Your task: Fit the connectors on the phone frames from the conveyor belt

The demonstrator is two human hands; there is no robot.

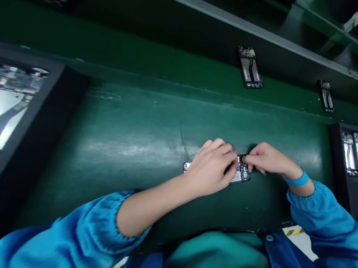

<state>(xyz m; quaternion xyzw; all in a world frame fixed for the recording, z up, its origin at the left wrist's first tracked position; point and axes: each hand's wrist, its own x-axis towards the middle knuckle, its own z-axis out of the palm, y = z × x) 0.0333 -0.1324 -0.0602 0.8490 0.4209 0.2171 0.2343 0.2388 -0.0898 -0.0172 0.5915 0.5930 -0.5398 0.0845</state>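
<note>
An opened phone [244, 176] with its circuit board bared lies lengthwise on the green work surface in front of me. My left hand [212, 167] is bent over its middle, fingers curled down onto it, covering most of the phone. At the phone's right end, my right hand [264, 158] has thumb and forefinger pinched together against the board. Whatever those fingertips may hold is too small or hidden to make out. A thin dark wire [183, 141] rises from near the phone's left end.
Black trays with opened phones stand at the left [74, 88] and right [336, 142]. Along the green strip at the back lie more opened phones, one straight ahead [251, 69] and another farther right [326, 97]. A grey rail [237, 25] runs behind them.
</note>
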